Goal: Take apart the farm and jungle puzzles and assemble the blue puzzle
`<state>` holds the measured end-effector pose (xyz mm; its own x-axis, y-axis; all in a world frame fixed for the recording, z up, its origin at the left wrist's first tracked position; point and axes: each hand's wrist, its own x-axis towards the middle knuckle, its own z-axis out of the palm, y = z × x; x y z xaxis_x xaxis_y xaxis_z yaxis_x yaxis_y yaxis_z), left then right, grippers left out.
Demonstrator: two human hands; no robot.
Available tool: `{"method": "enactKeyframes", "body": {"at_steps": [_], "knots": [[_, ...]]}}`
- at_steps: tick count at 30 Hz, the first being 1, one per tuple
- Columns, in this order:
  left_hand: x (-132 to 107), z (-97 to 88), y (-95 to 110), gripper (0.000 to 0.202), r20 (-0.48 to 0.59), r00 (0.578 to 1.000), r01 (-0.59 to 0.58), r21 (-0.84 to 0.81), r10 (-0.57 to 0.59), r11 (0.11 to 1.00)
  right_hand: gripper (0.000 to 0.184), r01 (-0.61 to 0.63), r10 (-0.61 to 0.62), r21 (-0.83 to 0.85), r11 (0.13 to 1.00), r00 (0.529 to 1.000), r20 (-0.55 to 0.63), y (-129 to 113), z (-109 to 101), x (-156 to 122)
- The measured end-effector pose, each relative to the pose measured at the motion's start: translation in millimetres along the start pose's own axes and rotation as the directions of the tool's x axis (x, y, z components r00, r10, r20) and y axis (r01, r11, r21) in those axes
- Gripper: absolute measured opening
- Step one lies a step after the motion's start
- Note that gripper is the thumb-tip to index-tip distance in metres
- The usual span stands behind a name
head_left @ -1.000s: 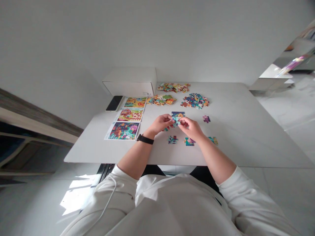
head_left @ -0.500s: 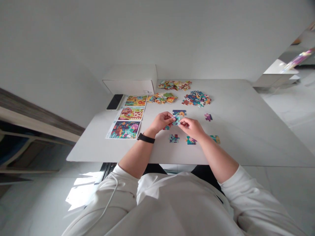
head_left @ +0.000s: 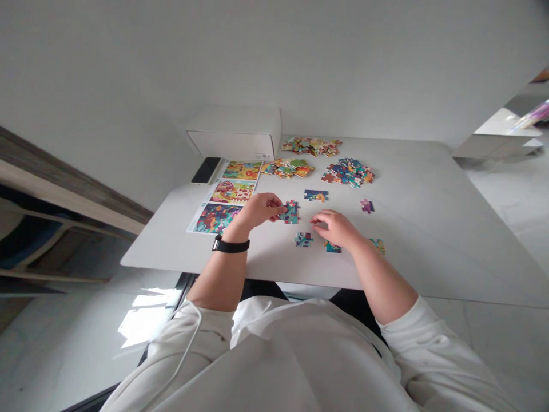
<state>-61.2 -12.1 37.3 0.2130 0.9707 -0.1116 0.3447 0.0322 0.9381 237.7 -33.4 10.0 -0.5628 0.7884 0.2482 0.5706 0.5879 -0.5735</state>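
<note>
L hand (head_left: 259, 211): thumb + fingers drawn in close at the left edge of the teal/red pc (head_left: 292, 212) on the table (head_left: 429, 229), tbh can't tell if it's gripping
R hand (head_left: 337, 228): loosely curled, narrow gap btwn thumb & fingers, right of that pc, w/ a half-hidden pc (head_left: 331, 248) poking out below
Nearby: dark blue pc (head_left: 315, 195), leafy pc (head_left: 303, 240), purple pc (head_left: 367, 206)
Back: blue-ish pile (head_left: 348, 172), orange/green pile (head_left: 289, 168), mixed pile (head_left: 311, 146)
Left side: printed pics (head_left: 234, 191), phone (head_left: 206, 170), white box (head_left: 234, 143) behind

Soft, dim light covers the white rectangular counter (head_left: 437, 229); to its near left, sunlight glares on pale tiled floor (head_left: 96, 329); rightward, blur.
</note>
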Motion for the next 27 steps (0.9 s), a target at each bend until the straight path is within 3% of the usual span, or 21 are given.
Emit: {"method": "enactKeyframes", "body": {"at_steps": [8,15,21,27], "knots": [[-44,18.1,-11,0.032,0.045,0.992,0.113,0.087,-0.117,0.99,0.025,0.143,-0.138,-0.02,0.989,0.977,0.165,-18,1,-4],[-48,30.0,-15,0.025,0.021,0.987,0.153,0.18,-0.159,0.972,0.034,0.148,-0.142,-0.012,0.989,0.965,0.221,-21,8,-3],[-52,36.2,-3,0.025,-0.052,0.99,0.14,0.363,-0.13,0.921,0.037,0.114,-0.105,-0.025,0.993,0.968,0.228,-21,11,-4],[-53,36.1,2,0.028,-0.022,0.988,0.145,0.459,-0.152,0.876,0.039,0.112,-0.108,-0.009,0.994,0.972,0.209,-20,14,-5]]}}
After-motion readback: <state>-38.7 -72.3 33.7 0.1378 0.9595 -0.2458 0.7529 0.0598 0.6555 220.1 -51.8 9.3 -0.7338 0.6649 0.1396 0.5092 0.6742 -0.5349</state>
